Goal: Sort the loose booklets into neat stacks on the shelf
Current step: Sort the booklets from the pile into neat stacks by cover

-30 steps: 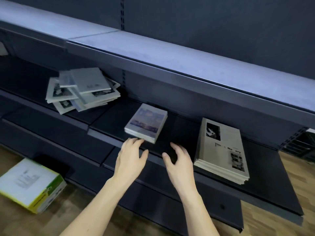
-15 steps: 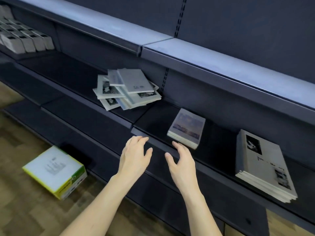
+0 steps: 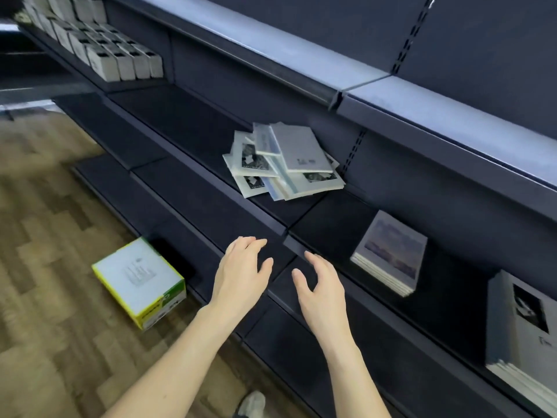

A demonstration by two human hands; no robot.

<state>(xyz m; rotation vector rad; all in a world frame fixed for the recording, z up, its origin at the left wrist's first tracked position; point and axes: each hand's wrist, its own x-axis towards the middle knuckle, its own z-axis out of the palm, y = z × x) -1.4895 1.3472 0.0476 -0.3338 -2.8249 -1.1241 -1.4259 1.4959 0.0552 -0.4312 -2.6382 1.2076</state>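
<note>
two neat stacks done so far on the shelf (image 3: pixel 211 164): a small stack with a sky-photo cover (image 3: pixel 391 251) right of centre, and a bigger stack with a black-and-white cover (image 3: pixel 521 336) at the far right edge, partly cut off by the frame. edges on both look squared up.

left to do: the loose pile of booklets (image 3: pixel 283 164) further left on the same shelf level, close to the back panel. covers fan out at different angles and overlap each other. at least two cover designs are mixed in there, a plain grey one on top and photo covers under it. count not readable.

left hand (image 3: pixel 244 273) and right hand (image 3: pixel 322 285): both empty, fingers relaxed and spread, hovering in front of the shelf edge, below the loose pile and apart from it. neither touches a booklet.

judgement: roughly halfway or a bit past. next step is probably reaching up-left into the pile and pulling matching covers.

also in view: row of white boxes (image 3: pixel 120 61) on the shelf upper left, a yellow-edged carton (image 3: pixel 138 279) on the wood floor (image 3: pixel 45 236).
</note>
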